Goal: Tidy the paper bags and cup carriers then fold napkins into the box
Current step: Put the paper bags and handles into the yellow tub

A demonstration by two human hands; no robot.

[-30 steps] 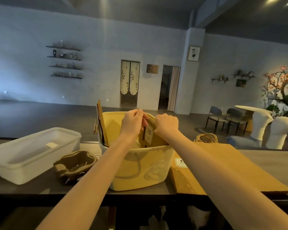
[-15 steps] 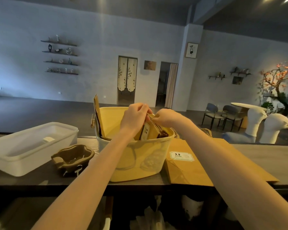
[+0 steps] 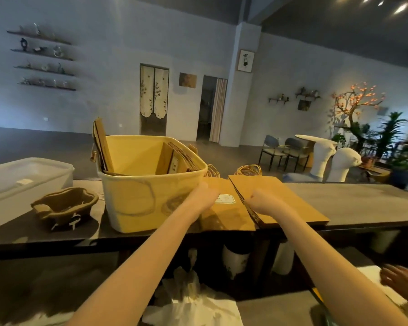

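Note:
A yellow bin [image 3: 137, 198] stands on the dark counter [image 3: 363, 203], with brown paper bags upright inside it at its left wall [image 3: 101, 142] and right side [image 3: 177, 158]. Right of the bin a flat paper bag with a white label [image 3: 229, 212] lies on the counter, and a stack of flat bags [image 3: 285, 196] overlaps its right side. My left hand [image 3: 204, 196] grips the labelled bag's left edge beside the bin. My right hand [image 3: 263, 201] has its fingers curled round the stack's left edge. A brown pulp cup carrier [image 3: 64, 205] sits left of the bin.
A white lidded plastic box [image 3: 21, 182] stands at the counter's far left. Below the counter are white jars [image 3: 236, 262] and crumpled white bags [image 3: 193, 309]. Another person's hand [image 3: 403, 285] shows at the lower right. White chairs and plants stand beyond the counter.
Both hands have left the bags inside the bin and come down to the right onto the flat bags on the counter. The camera has turned slightly right.

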